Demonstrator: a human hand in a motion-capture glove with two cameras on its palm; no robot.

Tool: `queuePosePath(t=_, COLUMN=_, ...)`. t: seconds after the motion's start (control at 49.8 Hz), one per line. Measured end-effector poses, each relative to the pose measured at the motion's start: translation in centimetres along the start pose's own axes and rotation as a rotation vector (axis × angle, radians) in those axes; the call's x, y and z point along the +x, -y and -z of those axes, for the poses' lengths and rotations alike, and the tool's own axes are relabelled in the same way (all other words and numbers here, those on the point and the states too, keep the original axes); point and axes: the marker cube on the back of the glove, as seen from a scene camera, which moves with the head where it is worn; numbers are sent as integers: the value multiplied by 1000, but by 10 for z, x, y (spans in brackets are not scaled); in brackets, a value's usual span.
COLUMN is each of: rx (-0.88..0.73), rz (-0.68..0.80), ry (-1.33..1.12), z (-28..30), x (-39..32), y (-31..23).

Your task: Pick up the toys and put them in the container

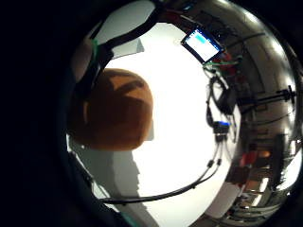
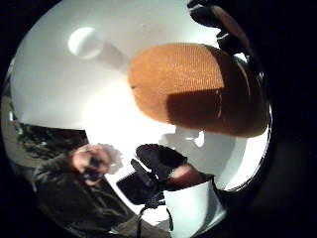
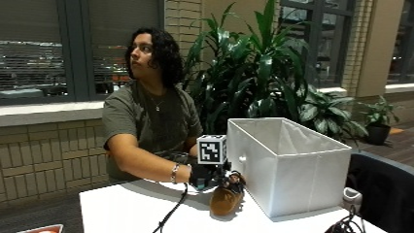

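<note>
Gloved right hand (image 3: 206,175) has its fingers curled round the brown plush toy (image 3: 226,200) just above the table (image 3: 123,211), beside the white container (image 3: 284,162). Fingertips hidden behind toy — container interior not visible.

Brown plush toy (image 3: 226,200) just above table, beside white container (image 3: 288,167).

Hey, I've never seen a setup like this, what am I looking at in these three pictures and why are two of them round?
There is no robot here. A person sits at a white table, wearing a black glove on the right hand. The two round pictures come from small wide-angle cameras on that hand's palm, one by the thumb and one by the little finger; the third is from a camera across the table. The gloved hand holds a brown plush toy, which fills both palm views. Beside it stands a white fabric container, open at the top. A white ball lies on the table too.
</note>
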Motion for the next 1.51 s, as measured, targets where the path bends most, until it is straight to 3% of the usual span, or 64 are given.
queuePosePath(t=0.1, rx=-11, rz=108, ry=-117, z=-21, x=16, y=4)
queuePosePath(t=0.221, rx=31, rz=41, ry=49, z=-29, x=11, y=8)
queuePosePath(t=0.582, rx=280, rz=90, ry=58, z=-6, x=14, y=-16)
queuePosePath(t=0.823, rx=561, rz=-4, ry=178, z=138, x=33, y=-42)
queuePosePath(t=0.983, rx=798, rz=255, ry=205, z=251, x=-12, y=-41)
queuePosePath(t=1.104, rx=851, rz=275, ry=120, z=316, x=-50, y=-9)
queuePosePath(t=1.224, rx=842, rz=445, ry=123, z=342, x=-98, y=18)
queuePosePath(t=1.264, rx=820, rz=424, ry=154, z=348, x=-114, y=30)
queuePosePath(t=1.345, rx=766, rz=222, ry=241, z=355, x=-127, y=59)
queuePosePath(t=1.505, rx=719, rz=349, ry=238, z=338, x=-130, y=92)
